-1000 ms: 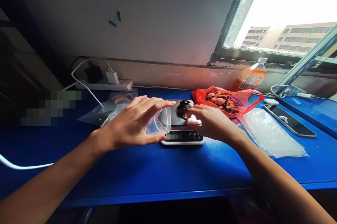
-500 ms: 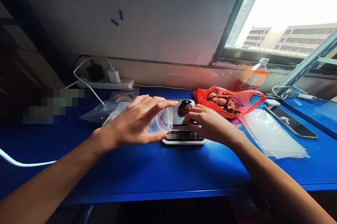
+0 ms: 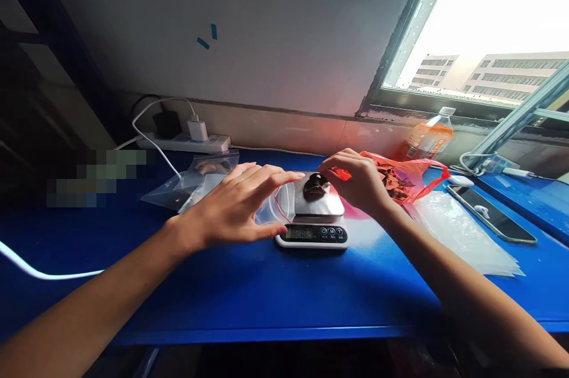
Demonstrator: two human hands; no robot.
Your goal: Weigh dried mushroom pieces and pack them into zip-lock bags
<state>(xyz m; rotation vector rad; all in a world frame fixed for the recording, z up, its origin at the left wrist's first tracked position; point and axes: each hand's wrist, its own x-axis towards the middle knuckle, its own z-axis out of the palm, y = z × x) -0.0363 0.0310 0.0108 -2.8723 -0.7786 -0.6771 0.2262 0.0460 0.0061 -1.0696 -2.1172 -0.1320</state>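
Cupping an open clear bag (image 3: 281,201) in my left hand (image 3: 235,206), I am hovering my right hand (image 3: 358,182) beside the dark curved pieces (image 3: 315,187) resting on the scale (image 3: 331,206); whether it is pinching one, I cannot tell. Beyond it, a red bag (image 3: 420,179) is holding brown pieces (image 3: 395,186); flat clear bags (image 3: 462,239) and a phone (image 3: 500,218) are lying farther right on the counter (image 3: 231,307).

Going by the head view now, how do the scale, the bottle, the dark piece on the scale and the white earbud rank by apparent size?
Largest to smallest:
scale
bottle
dark piece
white earbud
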